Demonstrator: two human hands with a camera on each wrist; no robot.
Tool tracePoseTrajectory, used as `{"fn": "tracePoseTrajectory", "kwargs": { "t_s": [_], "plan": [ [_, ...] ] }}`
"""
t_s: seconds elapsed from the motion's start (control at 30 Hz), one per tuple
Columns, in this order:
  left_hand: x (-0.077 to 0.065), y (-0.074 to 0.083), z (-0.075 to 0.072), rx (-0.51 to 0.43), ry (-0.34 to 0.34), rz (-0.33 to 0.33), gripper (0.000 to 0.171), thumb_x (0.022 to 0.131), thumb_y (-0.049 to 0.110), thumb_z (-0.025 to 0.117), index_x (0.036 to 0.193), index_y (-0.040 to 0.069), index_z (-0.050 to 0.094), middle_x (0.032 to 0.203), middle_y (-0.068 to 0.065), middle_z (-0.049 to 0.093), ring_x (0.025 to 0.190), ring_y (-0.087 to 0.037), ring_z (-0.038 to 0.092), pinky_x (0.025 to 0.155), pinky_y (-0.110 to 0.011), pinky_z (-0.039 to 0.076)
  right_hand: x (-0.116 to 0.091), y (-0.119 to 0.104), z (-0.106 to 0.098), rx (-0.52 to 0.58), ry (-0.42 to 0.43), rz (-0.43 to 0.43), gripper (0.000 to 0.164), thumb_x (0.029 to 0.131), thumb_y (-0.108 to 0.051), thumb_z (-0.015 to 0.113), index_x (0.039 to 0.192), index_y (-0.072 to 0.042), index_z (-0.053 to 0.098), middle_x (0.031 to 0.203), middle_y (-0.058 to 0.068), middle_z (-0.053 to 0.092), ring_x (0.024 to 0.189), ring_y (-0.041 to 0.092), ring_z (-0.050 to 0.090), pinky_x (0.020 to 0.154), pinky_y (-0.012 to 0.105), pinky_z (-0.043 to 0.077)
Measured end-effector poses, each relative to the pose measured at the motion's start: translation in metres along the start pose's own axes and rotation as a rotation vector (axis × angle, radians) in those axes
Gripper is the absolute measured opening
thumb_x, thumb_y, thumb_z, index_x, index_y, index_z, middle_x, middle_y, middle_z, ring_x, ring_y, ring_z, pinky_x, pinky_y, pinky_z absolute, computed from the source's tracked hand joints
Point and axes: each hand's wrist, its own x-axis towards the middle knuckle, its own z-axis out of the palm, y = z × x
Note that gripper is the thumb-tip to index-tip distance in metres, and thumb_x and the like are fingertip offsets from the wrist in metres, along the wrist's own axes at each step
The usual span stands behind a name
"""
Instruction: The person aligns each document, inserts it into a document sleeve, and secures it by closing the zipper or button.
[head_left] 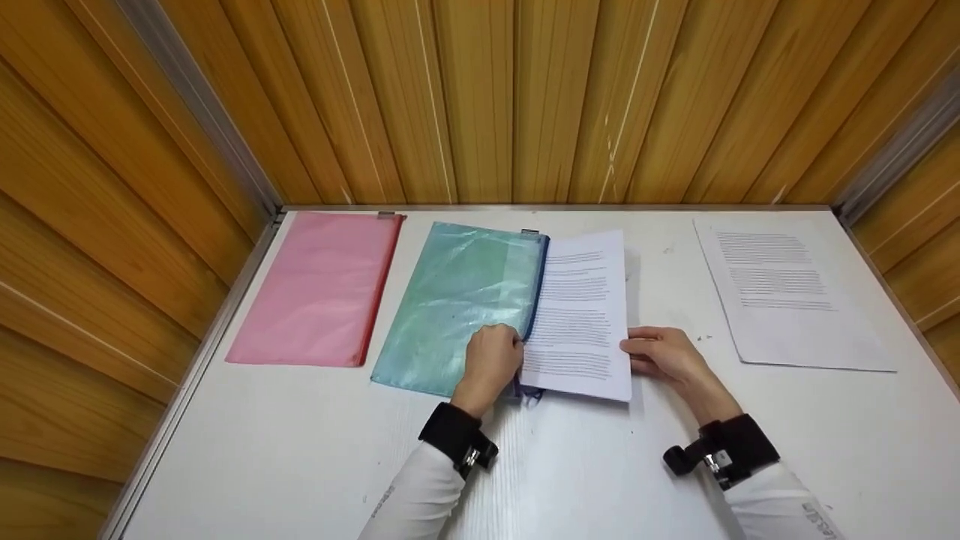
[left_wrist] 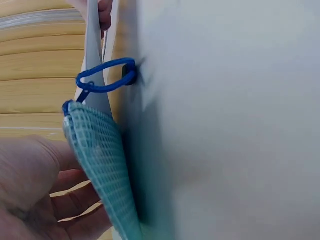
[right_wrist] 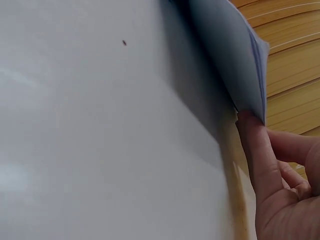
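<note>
A teal zippered document pouch point(head_left: 450, 300) lies at mid-table, its dark blue zip edge facing right. Printed paper sheets point(head_left: 581, 322) stick out of that edge, their left part inside the pouch or hidden by it. My left hand point(head_left: 493, 356) grips the pouch's opening edge near its lower right corner. In the left wrist view a blue cord loop point(left_wrist: 107, 75) hangs from the zip end. My right hand point(head_left: 670, 364) pinches the right edge of the sheets; in the right wrist view its fingers point(right_wrist: 265, 160) hold the stack raised off the table.
A pink zippered pouch point(head_left: 315, 292) lies flat at the left. Another stack of printed paper point(head_left: 795, 300) lies at the right. Wooden panel walls point(head_left: 480, 105) stand behind and on both sides of the white table point(head_left: 300, 450).
</note>
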Motion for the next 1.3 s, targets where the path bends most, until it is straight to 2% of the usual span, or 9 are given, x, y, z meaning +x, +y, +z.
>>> {"fn": "tracePoseTrajectory", "kwargs": {
  "t_s": [0.07,0.23,0.43,0.6,0.73,0.87,1.07,1.3],
  "plan": [
    [0.001,-0.001,0.000,-0.012,-0.013,0.004,0.043,0.092,0.006,0.074,0.057,0.019,0.053,0.063,0.000,0.068,0.060,-0.014,0.062,0.058,-0.037,0.055,0.000,-0.001,0.003,-0.008,0.003,-0.006,0.064,0.106,-0.003,0.066,0.157,0.023,0.039,0.100,-0.004,0.077,0.087,0.002,0.076,0.081,0.018,0.064],
    [0.002,-0.003,0.001,-0.011,-0.009,0.012,0.033,0.094,0.007,0.074,0.062,0.016,0.068,0.069,-0.002,0.076,0.067,-0.022,0.075,0.061,-0.039,0.060,0.003,-0.004,0.008,-0.031,-0.018,-0.009,0.061,0.104,0.001,0.062,0.157,0.022,0.041,0.107,0.000,0.077,0.088,0.002,0.074,0.080,0.018,0.064],
    [0.003,-0.003,0.000,-0.004,0.016,0.025,0.038,0.093,0.005,0.074,0.059,0.017,0.061,0.064,-0.002,0.071,0.060,-0.014,0.065,0.056,-0.033,0.053,0.006,-0.009,0.017,-0.001,-0.016,-0.006,0.061,0.102,0.003,0.061,0.157,0.021,0.042,0.108,0.002,0.076,0.088,0.003,0.074,0.079,0.017,0.064],
    [0.002,0.001,-0.002,-0.014,0.010,0.009,0.033,0.093,0.005,0.075,0.063,0.017,0.069,0.066,-0.001,0.073,0.061,-0.014,0.068,0.056,-0.031,0.054,0.007,-0.012,0.029,0.053,-0.003,0.002,0.060,0.102,0.004,0.061,0.157,0.021,0.043,0.106,0.002,0.076,0.087,0.004,0.074,0.078,0.017,0.063],
    [0.001,0.005,-0.001,-0.032,-0.019,0.001,0.033,0.095,0.006,0.073,0.064,0.016,0.068,0.068,-0.002,0.073,0.062,-0.014,0.067,0.056,-0.030,0.051,0.008,-0.014,0.040,0.085,-0.002,0.007,0.059,0.103,0.004,0.061,0.157,0.021,0.043,0.112,0.008,0.076,0.089,0.006,0.075,0.080,0.018,0.064],
    [0.001,0.008,0.000,-0.026,-0.022,0.003,0.033,0.096,0.008,0.074,0.064,0.015,0.068,0.069,-0.003,0.075,0.064,-0.018,0.071,0.056,-0.032,0.053,0.010,-0.014,0.051,0.109,-0.008,0.001,0.059,0.103,0.004,0.062,0.156,0.021,0.044,0.118,0.012,0.076,0.091,0.007,0.076,0.081,0.018,0.064],
    [0.001,0.010,0.001,-0.011,0.002,0.029,0.022,0.095,0.009,0.076,0.074,0.013,0.079,0.075,-0.005,0.079,0.071,-0.025,0.078,0.063,-0.040,0.062,0.011,-0.014,0.063,0.148,-0.016,-0.009,0.058,0.102,0.006,0.063,0.156,0.021,0.045,0.119,0.014,0.076,0.089,0.007,0.077,0.082,0.018,0.065],
    [0.001,0.012,0.001,-0.008,0.018,0.056,0.015,0.095,0.009,0.076,0.083,0.011,0.085,0.080,-0.005,0.081,0.074,-0.026,0.079,0.065,-0.039,0.063,0.015,-0.016,0.074,0.160,-0.009,-0.028,0.057,0.102,0.005,0.065,0.155,0.019,0.048,0.115,0.011,0.076,0.086,0.005,0.077,0.081,0.017,0.064]
  ]
}}
